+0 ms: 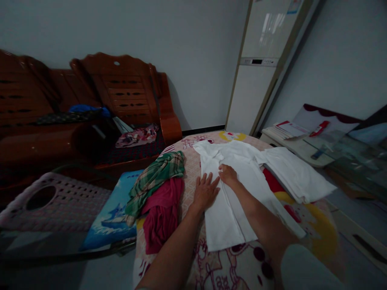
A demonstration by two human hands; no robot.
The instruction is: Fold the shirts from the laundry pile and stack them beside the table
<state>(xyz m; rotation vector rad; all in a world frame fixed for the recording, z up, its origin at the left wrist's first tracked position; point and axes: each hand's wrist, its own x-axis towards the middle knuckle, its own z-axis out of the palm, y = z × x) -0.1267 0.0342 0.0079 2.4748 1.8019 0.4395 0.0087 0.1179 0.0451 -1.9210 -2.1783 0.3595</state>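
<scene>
A white shirt (222, 225) lies spread on a patterned cloth (193, 161) that covers a rounded table. Its collar end points away from me, and a long front edge runs down its middle. My left hand (207, 190) rests flat on the shirt's left part with fingers spread. Beside it, my right hand (229, 175) has its fingers curled together at the middle edge, pinching the fabric there. To the right lies a folded white garment (298, 173), close against the shirt. On the left are a green plaid garment (160, 173) and a crumpled dark pink garment (165, 213).
A wooden bench (127, 92) with clothes on it stands behind to the left. Nearer are a woven chair (69, 201) and a blue picture-printed board or cushion (113, 217). A tall white cabinet-like unit (254, 92) stands at the back; a glass-topped table (356, 161) is right.
</scene>
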